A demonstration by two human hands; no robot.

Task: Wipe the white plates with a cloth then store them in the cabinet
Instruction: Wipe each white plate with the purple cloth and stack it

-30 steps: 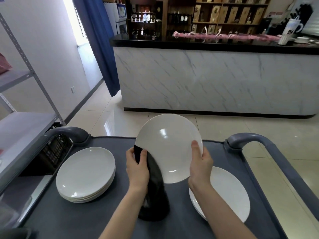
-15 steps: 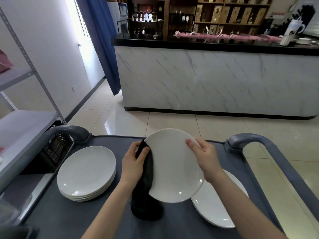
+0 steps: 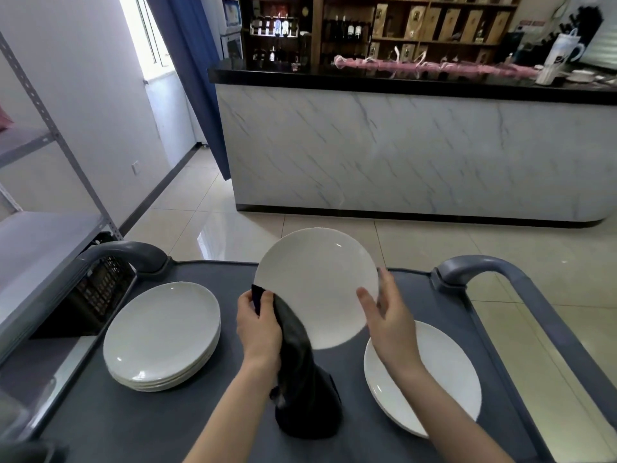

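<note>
Wiping is in hand: fingers of the left hand (image 3: 258, 325) curl round the black cloth (image 3: 300, 372) at the left rim of the raised plate (image 3: 317, 285) above the cart (image 3: 167, 422), the right hand (image 3: 389, 315) pinches its right rim, and next it probably needs rotating through the cloth.

One cloth (image 3: 300, 372) — perhaps seven plates (image 3: 317, 285)

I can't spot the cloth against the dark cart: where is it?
In the head view, the dark cloth sits low centre, gripped by the left hand at the lower-left rim of the raised plate, hanging between the plate stack and the right-side plates.
</note>
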